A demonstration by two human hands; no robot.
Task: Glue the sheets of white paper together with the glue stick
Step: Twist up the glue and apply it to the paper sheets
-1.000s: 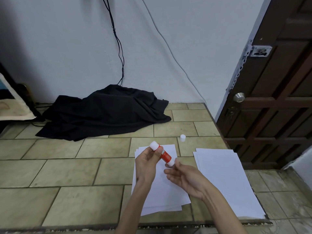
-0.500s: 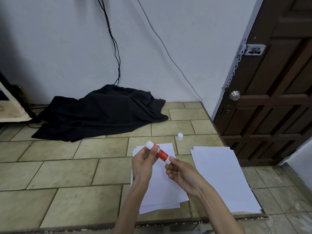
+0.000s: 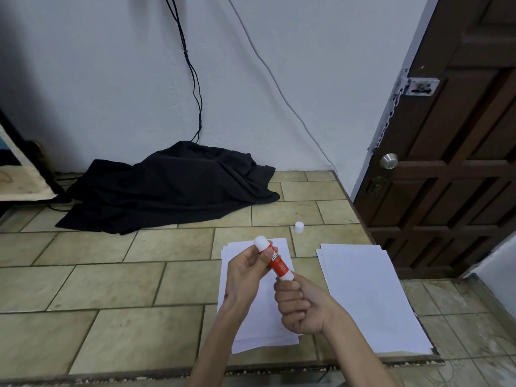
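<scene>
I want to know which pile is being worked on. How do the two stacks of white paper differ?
The left stack lies right under both hands and the glue stick; the right stack lies apart from them, uncovered. The left stack's sheets are fanned, with offset corners showing at top and bottom; the right stack's edges are nearly flush. Both are plain white sheets lying flat on the tiled surface.

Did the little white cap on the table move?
No. The cap sits on the same tile seam behind the two paper stacks; only the camera shifted.

White wall [image 3: 111, 79], brown door [image 3: 460, 191], perhaps tiled counter [image 3: 111, 289]
</scene>
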